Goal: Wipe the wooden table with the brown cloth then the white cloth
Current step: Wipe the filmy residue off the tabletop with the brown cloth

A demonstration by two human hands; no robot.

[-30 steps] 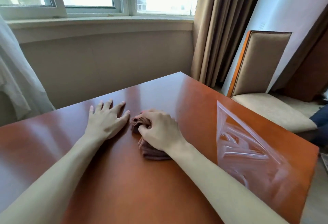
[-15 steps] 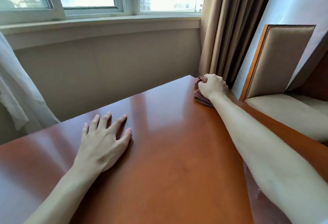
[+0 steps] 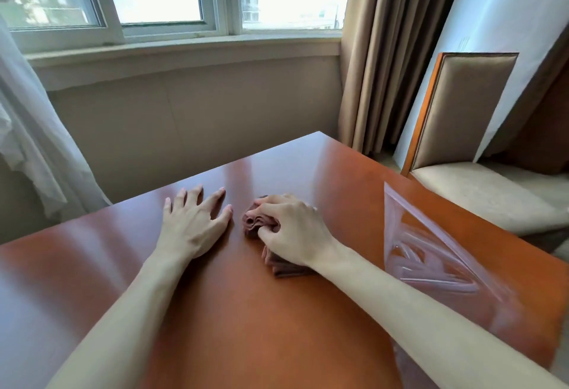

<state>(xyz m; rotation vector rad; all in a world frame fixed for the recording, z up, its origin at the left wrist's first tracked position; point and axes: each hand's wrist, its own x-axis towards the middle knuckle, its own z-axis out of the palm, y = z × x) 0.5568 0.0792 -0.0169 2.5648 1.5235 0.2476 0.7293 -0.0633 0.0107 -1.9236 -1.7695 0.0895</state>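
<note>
Wiping with the brown cloth (image 3: pixel 261 224) looks underway; the white cloth is not in view, so that pass seems left to do. The cloth is bunched into soft folds near the middle of the wooden table (image 3: pixel 246 327), gripped by the right hand (image 3: pixel 292 231). The left hand (image 3: pixel 194 225) rests flat beside it, fingers spread. A clear plastic bag (image 3: pixel 437 262) lies by the right edge.

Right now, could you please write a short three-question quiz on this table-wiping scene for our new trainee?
1. True or false: the left hand lies flat on the wooden table, holding nothing.
2. What does the right hand grip? A) white cloth B) brown cloth C) curtain
3. Fill in: the clear plastic bag lies on the table to the ____ of the right hand.

Key: 1 true; 2 B; 3 right.
</note>
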